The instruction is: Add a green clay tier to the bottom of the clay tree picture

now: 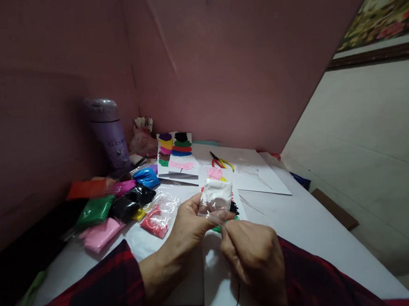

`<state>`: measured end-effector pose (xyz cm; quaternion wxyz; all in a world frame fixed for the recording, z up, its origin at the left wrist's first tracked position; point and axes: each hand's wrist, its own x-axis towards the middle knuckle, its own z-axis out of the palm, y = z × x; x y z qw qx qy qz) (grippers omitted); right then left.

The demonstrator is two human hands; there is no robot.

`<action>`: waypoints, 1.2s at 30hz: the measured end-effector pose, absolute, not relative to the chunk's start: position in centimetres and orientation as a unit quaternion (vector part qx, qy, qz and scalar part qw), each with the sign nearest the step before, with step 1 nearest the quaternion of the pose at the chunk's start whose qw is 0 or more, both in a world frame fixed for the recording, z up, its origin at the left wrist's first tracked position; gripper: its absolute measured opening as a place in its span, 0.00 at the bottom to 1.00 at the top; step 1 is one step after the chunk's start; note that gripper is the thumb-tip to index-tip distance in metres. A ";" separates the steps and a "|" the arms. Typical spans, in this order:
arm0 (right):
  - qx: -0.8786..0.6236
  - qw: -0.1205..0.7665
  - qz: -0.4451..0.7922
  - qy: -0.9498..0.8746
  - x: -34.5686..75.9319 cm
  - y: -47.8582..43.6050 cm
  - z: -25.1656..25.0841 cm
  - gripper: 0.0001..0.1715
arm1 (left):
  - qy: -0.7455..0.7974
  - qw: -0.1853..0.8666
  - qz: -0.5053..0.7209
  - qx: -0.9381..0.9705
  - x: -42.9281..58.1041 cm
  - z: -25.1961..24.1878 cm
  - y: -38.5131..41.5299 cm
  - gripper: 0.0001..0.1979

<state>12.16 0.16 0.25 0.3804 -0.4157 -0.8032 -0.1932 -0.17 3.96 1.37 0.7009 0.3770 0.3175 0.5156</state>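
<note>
A small clear packet of white material (216, 194) is held up over the middle of the table. My left hand (191, 223) grips its left and lower edge, thumb across the front. Closed fingers of my right hand (254, 251) pinch the packet's gathered plastic end just below. Behind and under them lies a white card (217, 281) with pink, yellow, red, black and green patches, partly hidden by the hands. A thin dark line or wire (238, 296) shows near the card's bottom edge.
Several coloured packets, among them green (95, 210), pink (103, 234) and blue (146, 178), lie at the left. A purple bottle (109, 135) stands behind them. Colour-striped cards (180, 150) lean at the back. Red-yellow pliers (222, 163) lie on white paper (271, 176).
</note>
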 end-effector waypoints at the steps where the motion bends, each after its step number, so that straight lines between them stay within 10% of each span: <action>1: -0.413 0.381 -0.186 -0.806 12.1 0.2 0.2 0.20 | 0.318 0.696 0.521 0.379 -0.1 1.2 4.0 0.16; 36: -0.354 0.402 -0.195 -0.822 11.6 1.3 -0.3 0.19 | 0.326 0.754 0.461 0.335 0.2 1.6 3.8 0.16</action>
